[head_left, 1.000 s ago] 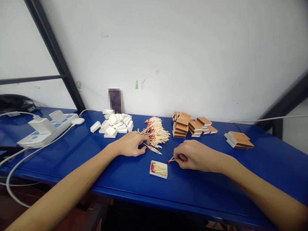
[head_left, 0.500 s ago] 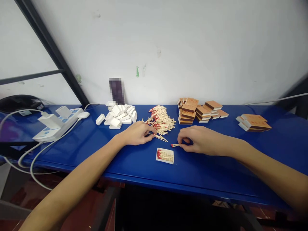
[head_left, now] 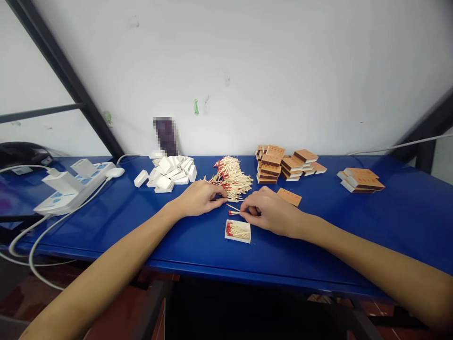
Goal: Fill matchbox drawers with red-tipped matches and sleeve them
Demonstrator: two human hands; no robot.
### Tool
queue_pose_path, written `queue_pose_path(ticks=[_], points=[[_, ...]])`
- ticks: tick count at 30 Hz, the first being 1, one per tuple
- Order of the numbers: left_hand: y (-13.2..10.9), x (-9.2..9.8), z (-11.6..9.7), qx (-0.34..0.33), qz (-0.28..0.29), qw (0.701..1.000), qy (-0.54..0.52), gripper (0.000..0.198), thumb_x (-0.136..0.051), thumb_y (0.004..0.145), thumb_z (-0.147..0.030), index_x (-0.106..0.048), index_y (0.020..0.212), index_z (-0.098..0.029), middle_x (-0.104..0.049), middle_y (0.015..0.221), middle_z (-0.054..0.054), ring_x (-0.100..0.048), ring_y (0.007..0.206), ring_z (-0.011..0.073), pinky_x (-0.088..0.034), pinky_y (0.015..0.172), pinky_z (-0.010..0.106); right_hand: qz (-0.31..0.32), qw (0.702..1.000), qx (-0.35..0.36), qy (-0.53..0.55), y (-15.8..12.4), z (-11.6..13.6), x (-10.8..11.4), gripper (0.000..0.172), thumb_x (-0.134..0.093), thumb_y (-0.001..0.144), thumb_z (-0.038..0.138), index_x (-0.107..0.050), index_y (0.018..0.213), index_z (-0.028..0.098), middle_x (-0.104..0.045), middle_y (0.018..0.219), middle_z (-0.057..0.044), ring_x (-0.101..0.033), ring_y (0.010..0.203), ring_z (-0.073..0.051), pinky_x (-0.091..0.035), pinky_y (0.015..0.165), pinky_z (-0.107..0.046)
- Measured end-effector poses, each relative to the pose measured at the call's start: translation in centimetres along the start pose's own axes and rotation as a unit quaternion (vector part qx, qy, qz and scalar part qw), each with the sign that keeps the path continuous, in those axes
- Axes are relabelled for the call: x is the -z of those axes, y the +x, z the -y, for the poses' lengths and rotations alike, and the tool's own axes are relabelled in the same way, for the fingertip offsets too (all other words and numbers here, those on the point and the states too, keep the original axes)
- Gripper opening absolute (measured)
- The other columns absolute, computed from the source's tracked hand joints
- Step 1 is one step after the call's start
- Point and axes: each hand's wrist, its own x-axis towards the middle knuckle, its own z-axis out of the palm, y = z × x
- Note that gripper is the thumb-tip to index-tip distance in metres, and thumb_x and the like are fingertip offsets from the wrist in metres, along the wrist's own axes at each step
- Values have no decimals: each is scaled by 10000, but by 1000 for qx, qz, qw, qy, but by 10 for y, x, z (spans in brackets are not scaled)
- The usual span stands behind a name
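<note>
A loose heap of red-tipped matches (head_left: 235, 179) lies on the blue table. My left hand (head_left: 201, 197) rests at the heap's near left edge, thumb and forefinger curled together; whatever is between them is hidden. My right hand (head_left: 267, 210) pinches a few matches (head_left: 234, 212), their red heads pointing left, with one angled up toward my left fingertips. Just below them sits a white matchbox tray (head_left: 238, 240), partly filled with matches, heads to the left. Behind my right hand an orange matchbox sleeve (head_left: 290, 196) lies flat, partly covered by the hand.
White empty-looking trays (head_left: 171, 171) are piled left of the heap. Stacked orange matchboxes (head_left: 271, 163) stand behind to the right, and a few more (head_left: 363, 179) lie farther right. At the left is a white power strip (head_left: 76, 189) with plugs and cables. A wall (head_left: 247, 71) rises behind.
My right hand has moved left with its matches, up to my left fingertips, uncovering the orange sleeve. The matches that showed at my left fingertips no longer stick out there. The view shifted slightly.
</note>
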Motion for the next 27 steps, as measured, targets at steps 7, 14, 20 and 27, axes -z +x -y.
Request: queue_pose_path(ticks=[7,14,20,27], points=[[-3,4,0,-17,-20,1000,-3,213,-493,836,-167,-686,923,-179,-527,556,-48,-484,520,99,-354,589,226,-20,999,-35,-4,3,2,-6,128,-592,893,259,-678,829,191,-574,596,32,-489,550,-111,-322,585,-239],[-4,5,0,-19,-14,1000,3,211,-506,792,-152,-691,892,-172,-532,561,-45,-443,500,90,-333,573,226,-34,999,0,30,3,2,-8,174,-543,906,191,-697,826,179,-639,743,-26,-562,688,-141,-386,634,-242],[-5,7,0,-15,-17,1000,18,223,-492,795,-179,-691,895,-178,-538,563,-35,-459,506,104,-339,576,239,-35,999,-4,28,1,-3,-7,142,-557,899,178,-682,832,182,-607,782,-31,-556,716,-147,-403,638,-246],[-6,8,0,-5,-8,1000,6,221,-522,782,-190,-706,903,-177,-540,555,-34,-477,520,106,-360,588,235,-18,1000,-11,-7,-5,-12,0,92,-566,865,170,-637,810,188,-580,789,-30,-547,755,-169,-407,653,-261]])
